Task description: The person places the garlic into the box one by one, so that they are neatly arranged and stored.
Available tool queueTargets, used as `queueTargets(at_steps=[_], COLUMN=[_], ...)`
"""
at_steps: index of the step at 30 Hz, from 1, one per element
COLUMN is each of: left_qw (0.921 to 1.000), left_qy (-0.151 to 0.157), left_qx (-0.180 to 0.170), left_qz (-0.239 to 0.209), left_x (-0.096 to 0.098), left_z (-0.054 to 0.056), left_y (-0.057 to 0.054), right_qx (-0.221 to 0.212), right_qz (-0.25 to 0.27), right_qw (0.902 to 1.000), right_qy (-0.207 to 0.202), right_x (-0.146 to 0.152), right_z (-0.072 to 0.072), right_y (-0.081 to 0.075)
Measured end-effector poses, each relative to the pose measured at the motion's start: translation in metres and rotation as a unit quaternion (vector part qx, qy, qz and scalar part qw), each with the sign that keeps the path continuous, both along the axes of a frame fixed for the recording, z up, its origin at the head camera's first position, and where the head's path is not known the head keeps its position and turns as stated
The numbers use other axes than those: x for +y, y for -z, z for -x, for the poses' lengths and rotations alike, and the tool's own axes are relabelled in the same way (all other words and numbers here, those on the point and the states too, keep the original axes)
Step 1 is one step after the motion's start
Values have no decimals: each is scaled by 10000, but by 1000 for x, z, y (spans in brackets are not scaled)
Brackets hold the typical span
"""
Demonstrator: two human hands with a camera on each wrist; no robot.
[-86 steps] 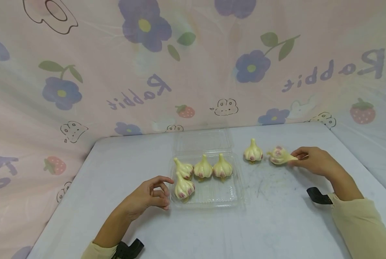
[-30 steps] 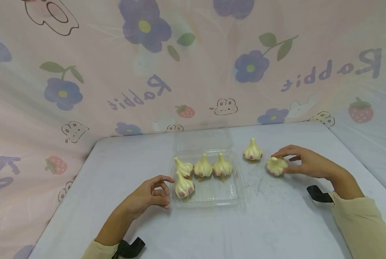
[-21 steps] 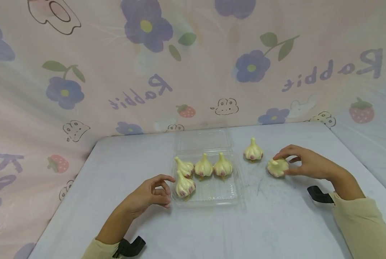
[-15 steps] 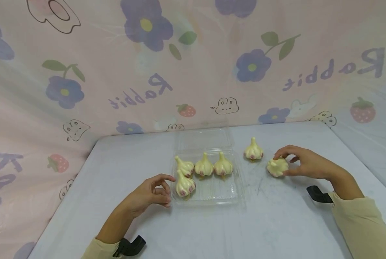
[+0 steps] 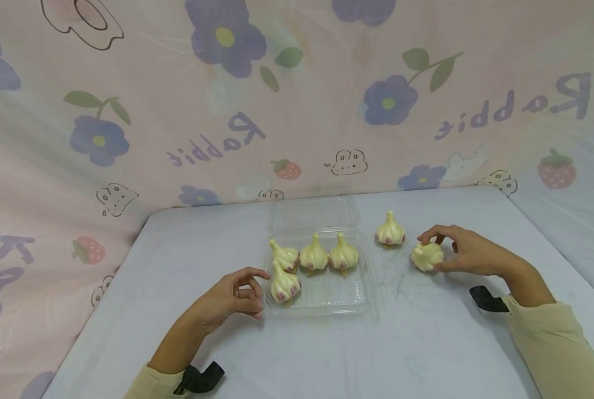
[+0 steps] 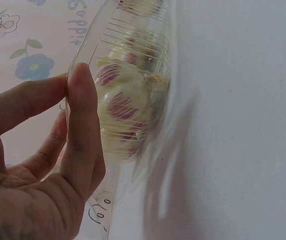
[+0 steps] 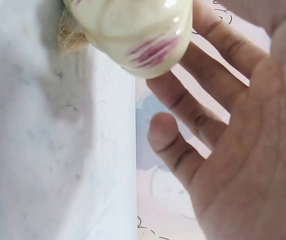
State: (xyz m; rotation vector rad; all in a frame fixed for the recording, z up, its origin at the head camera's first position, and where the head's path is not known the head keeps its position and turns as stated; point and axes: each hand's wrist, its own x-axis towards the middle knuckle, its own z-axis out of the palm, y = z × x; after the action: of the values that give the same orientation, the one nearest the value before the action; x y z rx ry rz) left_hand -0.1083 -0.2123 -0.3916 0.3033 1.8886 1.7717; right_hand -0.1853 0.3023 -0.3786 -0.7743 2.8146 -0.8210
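Note:
My right hand (image 5: 469,252) holds a garlic bulb (image 5: 426,257) on the table, thumb on the near side and a finger on the far side. The bulb's stem points toward the head camera. In the right wrist view, the purple-streaked garlic bulb (image 7: 143,40) shows against the fingers, partly cut off. My left hand (image 5: 227,299) is at the left rim of a clear plastic clamshell box (image 5: 327,305), thumb and fingertips on its edge. In the left wrist view, the box wall (image 6: 133,30) runs behind the left thumb. Several garlic bulbs (image 5: 313,255) lie in the box.
Another garlic bulb (image 5: 389,230) stands upright on the white table (image 5: 416,343), between the box and my right hand. The box's lid (image 5: 312,213) is folded back behind it. A printed cloth (image 5: 297,111) hangs behind and at both sides.
My right hand has moved left, from the garlic's stem to its body. The bulb has turned from lying sideways to stem toward the camera. My left hand has stayed in place.

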Motion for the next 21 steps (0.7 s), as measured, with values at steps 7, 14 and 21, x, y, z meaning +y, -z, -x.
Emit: queueTargets(at_steps=[7,14,21], left_qw=[10000,10000,10000], left_qy=[4,-16,-2], left_qx=[-10,-15,10], left_qz=[-11,-36,-62], left_x=[0,0,0], left_z=[0,0,0], left_y=[1,1,1], right_qx=[49,60,-67], right_qz=[11,17,-25], right_qw=[9999,9999,10000], right_qy=[120,121,26], right_x=[0,-1,-1], right_z=[-1,0,0], right_y=[0,0,-1])
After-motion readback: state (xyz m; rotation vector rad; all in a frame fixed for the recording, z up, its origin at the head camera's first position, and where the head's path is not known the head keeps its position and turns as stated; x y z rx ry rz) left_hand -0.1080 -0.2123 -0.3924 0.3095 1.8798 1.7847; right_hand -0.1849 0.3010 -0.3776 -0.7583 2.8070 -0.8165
